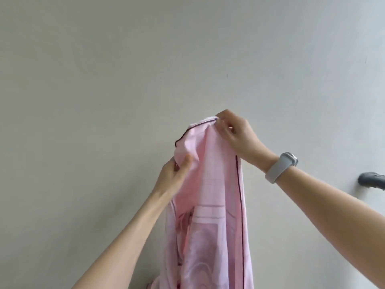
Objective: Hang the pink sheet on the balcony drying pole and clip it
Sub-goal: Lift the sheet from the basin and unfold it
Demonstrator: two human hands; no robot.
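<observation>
The pink sheet [214, 201] with dark piping along its edge hangs bunched in front of me, reaching down past the bottom of the view. My right hand [235, 134] pinches its top edge at the highest point. My left hand [175, 174] grips a fold of the same edge lower and to the left. Both arms are raised. No drying pole or clip shows in this view.
A plain pale wall or ceiling [125, 69] fills the background. A grey fitting [371, 180] juts in at the right edge. A grey watch [281, 167] sits on my right wrist.
</observation>
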